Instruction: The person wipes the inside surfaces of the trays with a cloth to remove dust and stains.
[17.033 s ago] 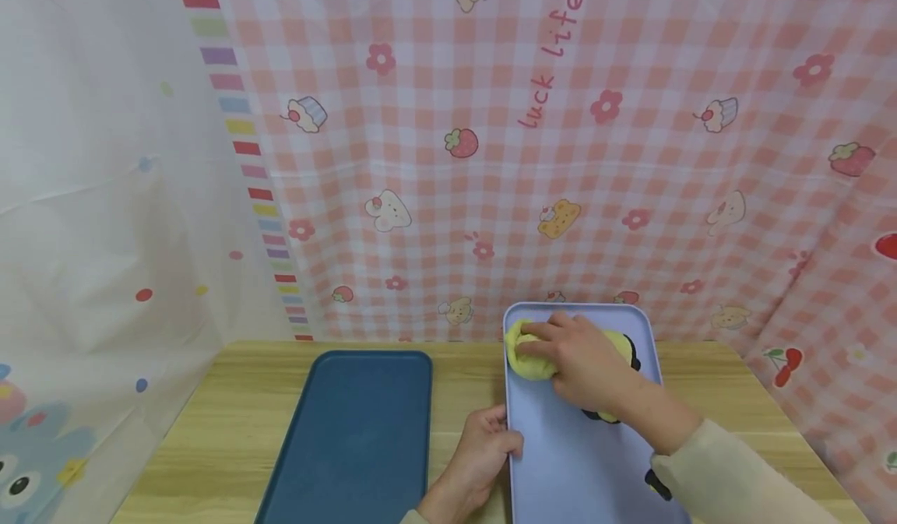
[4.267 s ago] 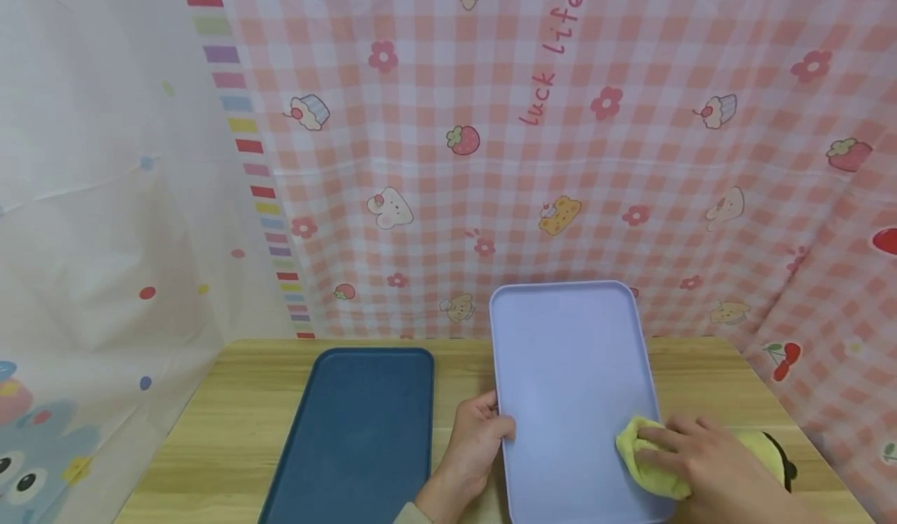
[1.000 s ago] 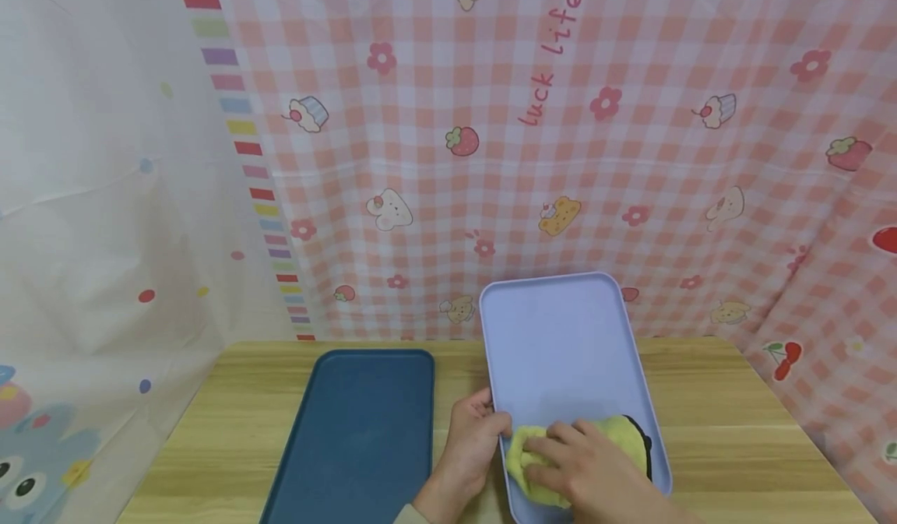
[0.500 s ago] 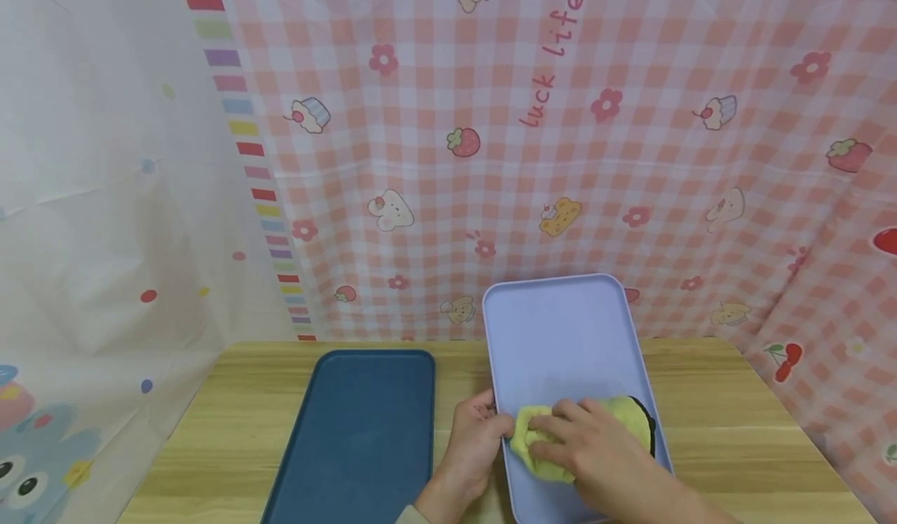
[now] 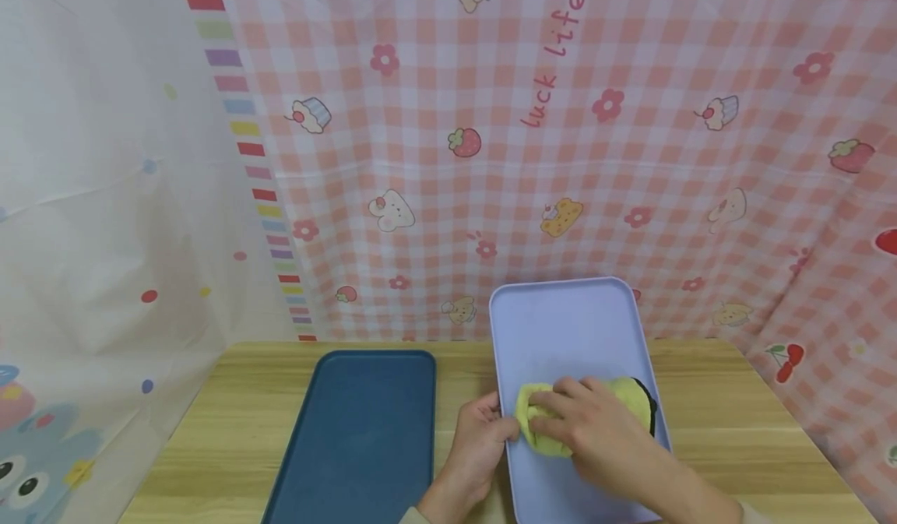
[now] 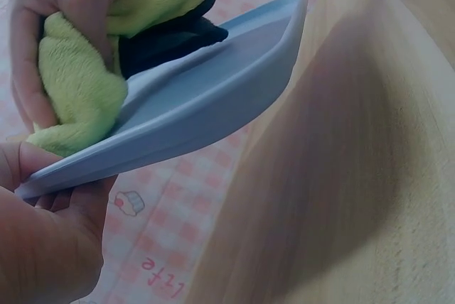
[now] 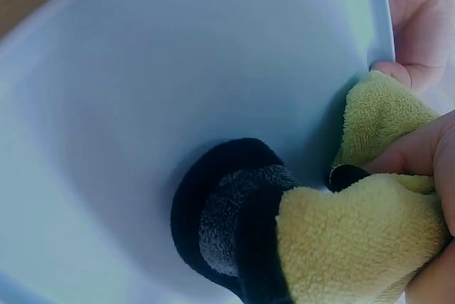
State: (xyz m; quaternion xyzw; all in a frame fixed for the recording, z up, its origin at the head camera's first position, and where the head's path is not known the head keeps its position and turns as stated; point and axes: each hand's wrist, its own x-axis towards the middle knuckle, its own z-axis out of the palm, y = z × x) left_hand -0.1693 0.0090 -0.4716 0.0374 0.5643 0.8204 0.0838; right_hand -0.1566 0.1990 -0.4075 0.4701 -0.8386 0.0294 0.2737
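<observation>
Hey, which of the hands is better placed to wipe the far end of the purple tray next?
Probably the right hand: it already holds the yellow cloth on the purple tray, while the left hand grips the tray's left edge.

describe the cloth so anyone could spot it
Above the wooden table, the left hand holds a pale purple tray. The cloth is bunched on it in the right hand. Fuzzy yellow with black edging, it stands out from that smooth tray and the blue tray.

Matt fluffy cloth (image 7: 359, 236), smooth plastic lilac tray (image 5: 571, 337), wood-grained tabletop (image 5: 732, 423)
</observation>
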